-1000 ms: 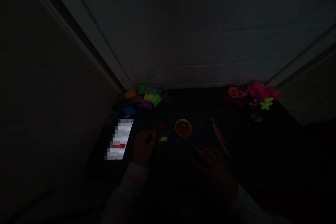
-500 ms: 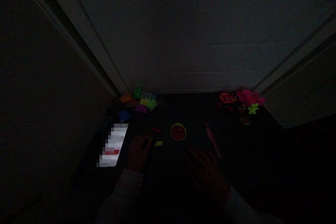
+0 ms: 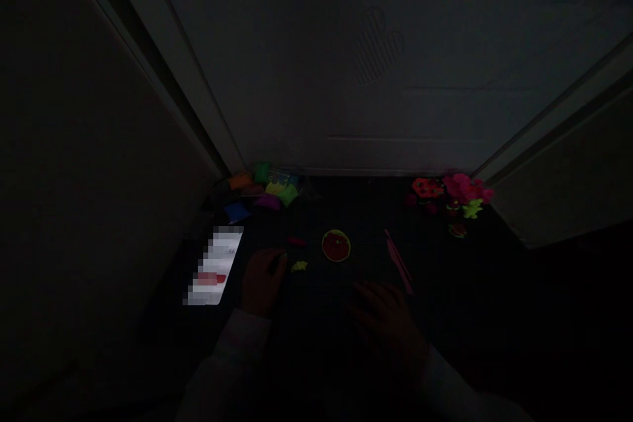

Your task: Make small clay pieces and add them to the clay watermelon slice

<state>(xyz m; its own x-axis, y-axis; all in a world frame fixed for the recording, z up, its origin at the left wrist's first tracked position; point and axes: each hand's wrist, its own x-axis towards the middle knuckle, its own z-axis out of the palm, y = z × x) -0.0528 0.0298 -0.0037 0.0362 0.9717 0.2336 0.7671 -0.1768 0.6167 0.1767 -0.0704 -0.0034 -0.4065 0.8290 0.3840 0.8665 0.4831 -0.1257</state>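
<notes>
The picture is very dark. My left hand (image 3: 263,282) is closed on the dark table, thumb and forefinger close together; a tiny pale spot shows at its fingertips, and I cannot make out what, if anything, it holds. Just right of it lies a small yellow lump, likely clay (image 3: 299,266), with a thin red roll (image 3: 297,242) behind. My right hand (image 3: 388,316) lies low over the table, fingers stretched out, apparently holding nothing. Between and beyond the hands sits a round red disc with a yellow-green rim (image 3: 336,246). Two slim pink tools (image 3: 398,262) lie beyond my right hand.
A lit phone (image 3: 222,270), partly pixelated, lies left of my left hand. Colourful packets (image 3: 268,201) are heaped at the back left. Pink and red flower-like shapes (image 3: 465,188) and a yellow-green figure (image 3: 473,209) sit at the back right. A pale wall (image 3: 297,79) rises behind.
The view has shifted slightly. Both hands keep nearly the same places and poses, and the objects on the table stay where they were.
</notes>
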